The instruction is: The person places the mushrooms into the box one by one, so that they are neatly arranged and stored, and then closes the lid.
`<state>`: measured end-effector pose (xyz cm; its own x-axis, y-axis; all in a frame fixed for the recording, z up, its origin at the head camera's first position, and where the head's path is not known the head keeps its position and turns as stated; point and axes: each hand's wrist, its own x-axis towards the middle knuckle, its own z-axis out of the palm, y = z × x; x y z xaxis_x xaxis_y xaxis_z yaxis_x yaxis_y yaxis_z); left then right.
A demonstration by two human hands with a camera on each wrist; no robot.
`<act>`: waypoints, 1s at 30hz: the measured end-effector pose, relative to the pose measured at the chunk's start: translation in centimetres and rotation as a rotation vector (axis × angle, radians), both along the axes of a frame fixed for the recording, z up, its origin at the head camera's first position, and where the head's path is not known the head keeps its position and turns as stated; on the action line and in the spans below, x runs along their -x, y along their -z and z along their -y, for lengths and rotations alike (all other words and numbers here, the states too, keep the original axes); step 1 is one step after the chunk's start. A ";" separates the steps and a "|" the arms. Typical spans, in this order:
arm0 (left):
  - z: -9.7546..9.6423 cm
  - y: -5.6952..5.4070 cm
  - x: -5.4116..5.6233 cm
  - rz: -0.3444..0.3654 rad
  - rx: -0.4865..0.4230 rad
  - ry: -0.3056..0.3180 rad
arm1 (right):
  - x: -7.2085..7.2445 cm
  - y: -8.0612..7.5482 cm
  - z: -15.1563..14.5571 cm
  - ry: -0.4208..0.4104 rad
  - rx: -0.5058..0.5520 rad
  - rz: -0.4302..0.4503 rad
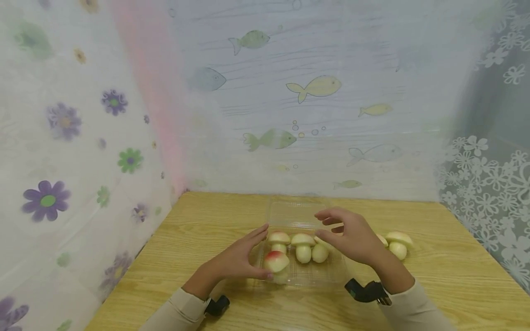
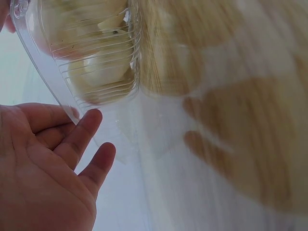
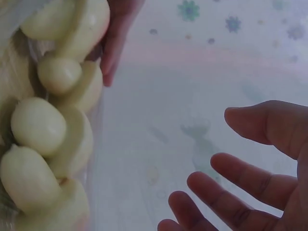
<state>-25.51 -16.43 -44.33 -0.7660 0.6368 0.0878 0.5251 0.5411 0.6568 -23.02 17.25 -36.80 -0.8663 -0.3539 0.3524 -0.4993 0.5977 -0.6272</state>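
Observation:
A clear plastic clamshell box (image 1: 319, 276) lies with its lid (image 1: 291, 214) raised at the back. Several pale mushrooms (image 1: 303, 253) with red-tinged caps are inside, three in a row and one in front at the left. My left hand (image 1: 236, 258) is at the box's left side, fingers spread, thumb near the front mushroom (image 1: 276, 260). In the left wrist view its fingertips (image 2: 91, 118) touch the box's edge. My right hand (image 1: 349, 234) is over the box's right end with nothing in it. The right wrist view shows its fingers (image 3: 250, 180) apart from the mushrooms (image 3: 38, 126).
Right of the box, two more mushrooms (image 1: 398, 244) lie on the wooden table (image 1: 447, 276), one partly behind my right hand. A fish-patterned sheet (image 1: 319, 110) hangs along the back edge. Flowered sheets (image 1: 83, 161) stand at the sides.

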 end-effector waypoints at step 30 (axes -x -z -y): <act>0.0 -0.3 -0.1 0.004 0.003 0.001 | 1.7 -1.1 -10.0 0.137 -0.082 0.098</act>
<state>-25.39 -16.38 -44.05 -0.7657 0.6379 0.0830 0.5231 0.5423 0.6575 -24.75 27.28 -35.73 -0.9370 -0.2546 0.2392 -0.3491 0.7068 -0.6153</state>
